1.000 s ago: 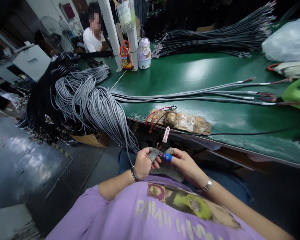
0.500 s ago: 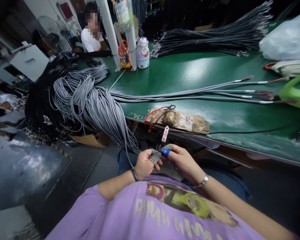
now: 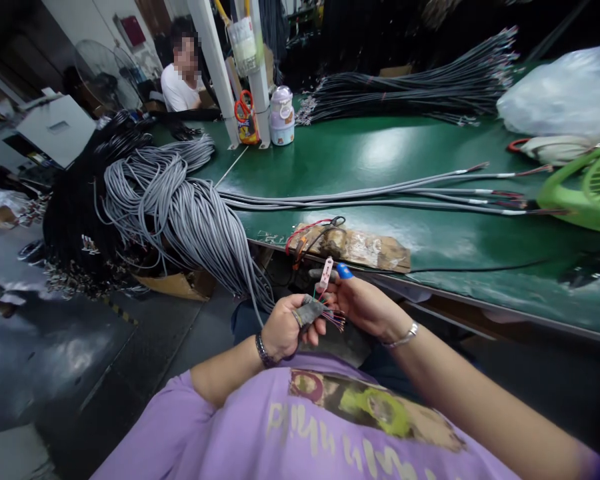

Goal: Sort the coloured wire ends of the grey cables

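My left hand point(image 3: 289, 327) pinches the end of a grey cable, and its thin coloured wires point(image 3: 336, 320) fan out to the right of the fingertips. Grey covers wrap some of the fingers. The cable runs back to a large grey bundle point(image 3: 180, 200) hanging over the table edge. Close on the right, my right hand point(image 3: 360, 300) has its fingers apart, with a blue cover on one fingertip. Its fingers are beside a small pink-white tag point(image 3: 325, 274) at the table's front edge; whether they touch it is unclear.
On the green table point(image 3: 360, 153) lie a wooden block point(image 3: 355, 245) with red and black leads, several grey cables, a dark cable bundle point(image 3: 405, 93), a bottle point(image 3: 282, 117), a plastic bag point(image 3: 560, 93) and a green fan point(image 3: 595, 183). A person point(image 3: 180, 83) sits at the back left.
My right hand has come away from the wires and moved up beside the tag, its fingers opening. The wires at my left hand are now spread and more visible. The view has shifted slightly.
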`<state>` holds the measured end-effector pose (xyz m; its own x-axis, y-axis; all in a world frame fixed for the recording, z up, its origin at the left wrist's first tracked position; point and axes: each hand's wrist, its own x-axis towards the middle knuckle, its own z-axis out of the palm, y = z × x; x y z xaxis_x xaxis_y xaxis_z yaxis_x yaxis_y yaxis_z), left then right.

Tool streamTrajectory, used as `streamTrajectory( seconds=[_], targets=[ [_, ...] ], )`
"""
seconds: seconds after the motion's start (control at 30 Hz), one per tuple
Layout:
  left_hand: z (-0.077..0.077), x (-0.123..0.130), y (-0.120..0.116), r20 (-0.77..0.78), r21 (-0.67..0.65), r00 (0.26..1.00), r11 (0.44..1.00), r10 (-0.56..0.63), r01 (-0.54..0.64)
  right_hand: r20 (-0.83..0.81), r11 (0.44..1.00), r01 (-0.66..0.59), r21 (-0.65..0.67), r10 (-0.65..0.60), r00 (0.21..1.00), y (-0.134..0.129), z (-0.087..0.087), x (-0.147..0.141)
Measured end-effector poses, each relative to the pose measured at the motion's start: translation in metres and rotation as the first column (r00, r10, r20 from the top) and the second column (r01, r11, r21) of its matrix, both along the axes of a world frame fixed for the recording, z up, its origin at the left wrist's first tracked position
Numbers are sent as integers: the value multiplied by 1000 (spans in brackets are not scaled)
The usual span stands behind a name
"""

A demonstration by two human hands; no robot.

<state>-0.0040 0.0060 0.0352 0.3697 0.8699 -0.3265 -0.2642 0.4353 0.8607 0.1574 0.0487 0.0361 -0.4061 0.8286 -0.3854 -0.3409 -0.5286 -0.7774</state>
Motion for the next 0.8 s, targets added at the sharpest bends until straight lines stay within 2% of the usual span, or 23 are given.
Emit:
streamTrajectory(
  seconds=[0.07,0.17,0.23,0.27,0.37,0.47,0.57,0.8],
  targets=[
    [2,3,3,41,-19,999,1000,-6,7,59,994,55,99,-61,996,2,3,-4],
    [3,5,6,60,-51,998,999,-16,19,243,925,211,316,-294,924,2,-2,-9],
    [2,7,7,61,-66,998,997,-21,25,280,898,245,365,-357,891,2,-7,-11],
    [1,7,8,64,-72,998,997,-23,28,269,913,237,333,-333,904,3,-9,-12],
    [-1,10,9,78,-86,997,996,-21,28,168,977,170,128,-190,967,5,-8,-15],
    [-4,13,9,101,-89,995,996,-21,30,72,984,176,-7,-175,982,7,-4,-19],
    [-6,15,9,117,-91,993,995,-22,32,26,975,213,-61,-212,977,8,-4,-22],
    [-8,15,8,117,-110,993,994,-8,21,13,970,234,-71,-234,972,5,-4,-22]
  ],
)
